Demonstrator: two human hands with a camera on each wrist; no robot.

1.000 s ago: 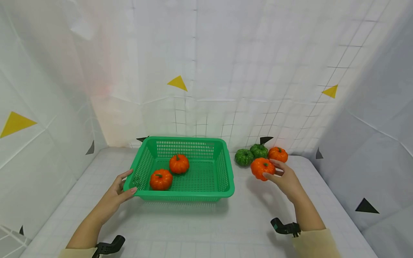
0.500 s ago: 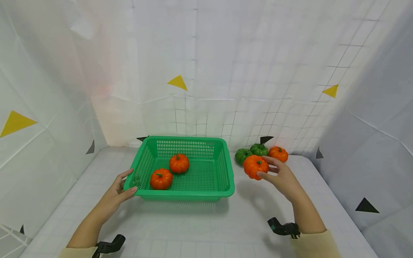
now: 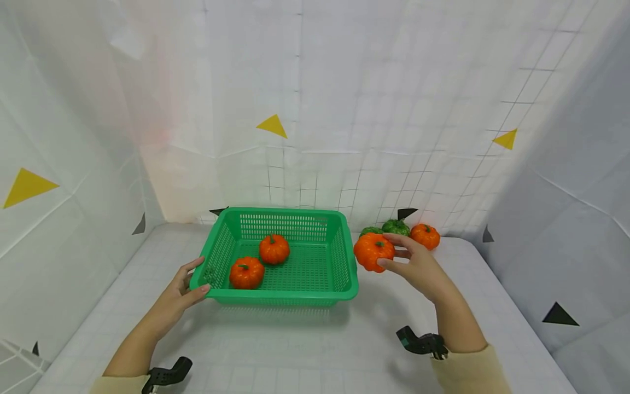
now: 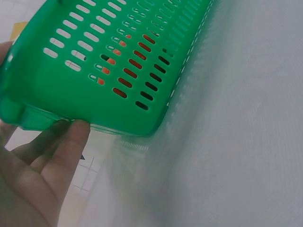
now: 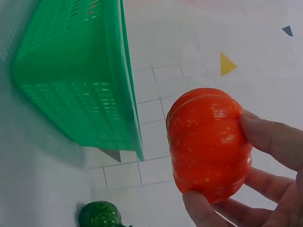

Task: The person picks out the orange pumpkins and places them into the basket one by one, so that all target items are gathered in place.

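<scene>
My right hand point(image 3: 419, 269) pinches a small orange pumpkin point(image 3: 372, 253) between thumb and fingers, raised just off the right end of a green plastic basket point(image 3: 283, 295). The right wrist view has this pumpkin point(image 5: 208, 144) beside the basket wall point(image 5: 61, 61), apart from it. At the basket's front left corner my left hand point(image 3: 172, 301) grips the rim, thumb at the front and fingers along the left side. Two more orange pumpkins, one nearer point(image 3: 246, 273) and one farther back point(image 3: 274, 249), lie inside the basket. In the left wrist view, my left hand point(image 4: 42, 175) holds the rim.
Behind the held pumpkin, two green pumpkins, one partly hidden point(image 3: 371, 231) and one more visible point(image 3: 396, 227), stand by the back wall. Another orange pumpkin point(image 3: 425, 236) sits right of them. White sheeted walls point(image 3: 320, 109) enclose the white tabletop point(image 3: 275, 350).
My right hand has carried the orange pumpkin leftward, from in front of the other pumpkins to the basket's right side. My left hand and the basket have stayed put.
</scene>
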